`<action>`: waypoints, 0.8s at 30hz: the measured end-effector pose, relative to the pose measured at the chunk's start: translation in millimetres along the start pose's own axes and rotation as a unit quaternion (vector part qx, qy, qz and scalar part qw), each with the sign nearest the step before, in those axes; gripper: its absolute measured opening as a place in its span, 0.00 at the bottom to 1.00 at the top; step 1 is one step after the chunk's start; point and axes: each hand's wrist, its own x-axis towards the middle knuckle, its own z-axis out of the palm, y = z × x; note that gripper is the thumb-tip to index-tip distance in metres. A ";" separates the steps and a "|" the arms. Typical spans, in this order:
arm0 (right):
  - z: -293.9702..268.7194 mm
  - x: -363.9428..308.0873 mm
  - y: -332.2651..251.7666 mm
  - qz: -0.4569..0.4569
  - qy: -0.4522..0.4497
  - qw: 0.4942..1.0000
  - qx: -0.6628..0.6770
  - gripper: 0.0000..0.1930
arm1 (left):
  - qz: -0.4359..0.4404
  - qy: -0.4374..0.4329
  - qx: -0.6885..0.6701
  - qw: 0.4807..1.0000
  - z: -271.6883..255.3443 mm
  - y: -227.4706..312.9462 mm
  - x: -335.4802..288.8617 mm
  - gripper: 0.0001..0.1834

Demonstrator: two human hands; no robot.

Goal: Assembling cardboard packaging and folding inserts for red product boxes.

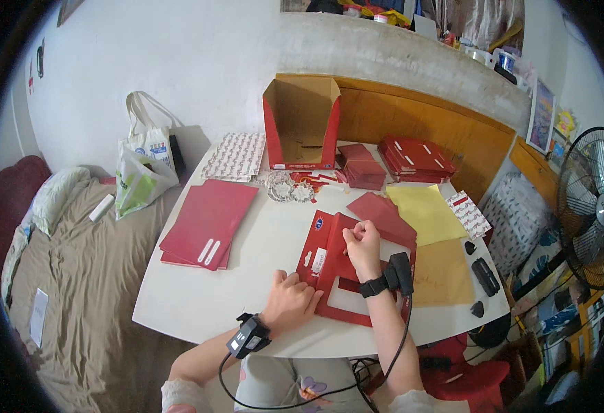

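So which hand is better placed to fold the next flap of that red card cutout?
Probably the right hand: it is fisted on top of the red card cutout, at its upper fold. The left hand lies flat on the cutout's lower left edge, pinning it to the white table.

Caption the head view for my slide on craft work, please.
Left hand presses flat a red die-cut card sheet on a white table as the fisted right hand pushes on it.
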 end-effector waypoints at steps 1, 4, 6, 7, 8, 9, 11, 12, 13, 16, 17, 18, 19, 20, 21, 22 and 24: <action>-0.3 2.2 6.4 -0.031 0.018 0.999 -0.013 0.10 | 0.003 0.003 -0.001 1.000 2.5 1.4 -0.5 0.16; -4.8 5.9 18.1 -0.062 0.035 0.997 -0.032 0.11 | 0.010 0.018 0.009 1.000 7.5 4.6 -2.2 0.14; -4.2 7.0 20.9 -0.064 0.036 0.997 -0.039 0.11 | -0.008 0.001 0.001 1.000 9.0 5.5 -3.2 0.14; -4.1 7.6 22.4 -0.063 0.036 0.997 -0.040 0.11 | -0.008 0.000 0.000 1.000 7.7 6.2 -2.6 0.14; -4.0 8.4 24.1 -0.068 0.043 0.996 -0.041 0.11 | -0.005 -0.004 -0.005 1.000 5.3 6.8 -1.1 0.14; -4.9 8.7 25.6 -0.072 0.050 0.995 -0.043 0.11 | -0.002 -0.008 -0.010 1.000 3.0 7.9 0.5 0.14; -3.5 6.2 19.7 -0.054 0.032 0.997 -0.040 0.10 | -0.012 -0.028 -0.018 0.999 -4.3 8.0 2.4 0.13; -2.7 5.2 17.9 -0.037 0.015 0.999 -0.037 0.10 | -0.021 -0.046 -0.026 0.998 -6.3 7.4 3.4 0.13; -1.2 4.6 20.8 -0.036 0.013 0.999 -0.038 0.10 | -0.023 -0.047 -0.027 0.998 -6.5 6.4 3.8 0.13; 8.1 -1.5 27.3 -0.065 -0.014 0.997 -0.048 0.10 | -0.047 -0.022 -0.043 0.998 -5.0 0.6 6.2 0.11; 11.5 -7.1 26.0 -0.080 -0.034 0.994 -0.059 0.11 | -0.075 -0.012 -0.052 0.996 -4.6 -2.3 7.7 0.10; 14.9 -13.2 23.7 -0.096 -0.054 0.992 -0.070 0.11 | -0.103 -0.002 -0.060 0.993 -4.9 -4.8 9.2 0.09; 18.0 -21.4 15.8 -0.100 -0.071 0.987 -0.102 0.11 | -0.124 0.010 -0.074 0.989 -5.9 -6.8 11.2 0.08; 21.7 -25.8 15.2 -0.100 -0.077 0.987 -0.101 0.11 | -0.130 0.011 -0.071 0.989 -6.3 -10.1 11.5 0.08; 25.2 -30.3 16.1 -0.111 -0.098 0.984 -0.103 0.11 | -0.142 0.025 -0.069 0.987 -5.9 -14.1 11.3 0.08; 27.4 -34.5 16.0 -0.122 -0.119 0.980 -0.106 0.12 | -0.155 0.039 -0.066 0.985 -5.4 -17.2 11.6 0.09; 30.9 -41.8 14.0 -0.127 -0.138 0.977 -0.100 0.12 | -0.169 0.059 -0.060 0.982 -5.0 -22.0 12.5 0.09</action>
